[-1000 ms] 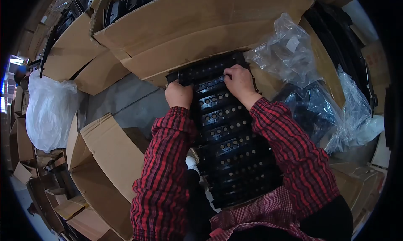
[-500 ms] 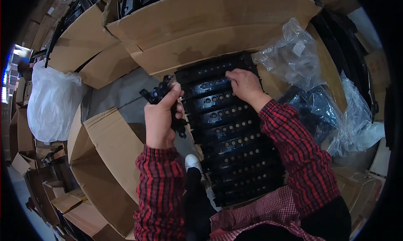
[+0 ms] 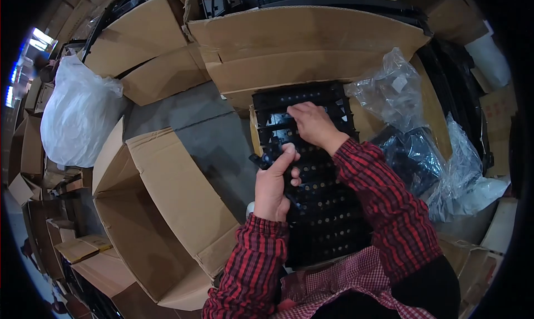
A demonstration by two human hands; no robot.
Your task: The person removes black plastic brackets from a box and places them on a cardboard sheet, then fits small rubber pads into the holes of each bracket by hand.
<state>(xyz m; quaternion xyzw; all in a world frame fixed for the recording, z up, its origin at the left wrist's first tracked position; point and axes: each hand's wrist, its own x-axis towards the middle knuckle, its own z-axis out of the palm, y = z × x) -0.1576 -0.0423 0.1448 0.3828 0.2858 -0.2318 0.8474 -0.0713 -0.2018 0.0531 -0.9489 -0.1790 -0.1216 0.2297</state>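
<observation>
In the head view, my left hand (image 3: pixel 271 191) is closed around a bunch of small black plastic parts (image 3: pixel 266 159), which stick out past the thumb. Below it lies a stack of long black plastic strips (image 3: pixel 322 185) in rows, with round holes along them. Over the upper rows, my right hand (image 3: pixel 316 125) has its fingers bent and pressed together at a strip near the top. Whatever those fingertips hold, if anything, is hidden.
An open cardboard box (image 3: pixel 139 230) stands on the left, near a white plastic bag (image 3: pixel 78 116). Behind the strips rises a large carton wall (image 3: pixel 311 46). On the right lie clear plastic wrapping (image 3: pixel 397 88) and a black bagged item (image 3: pixel 414 158).
My left hand with the black parts has moved right, from beside the strips to over them. My right hand has shifted slightly left and down. The view has also shifted.
</observation>
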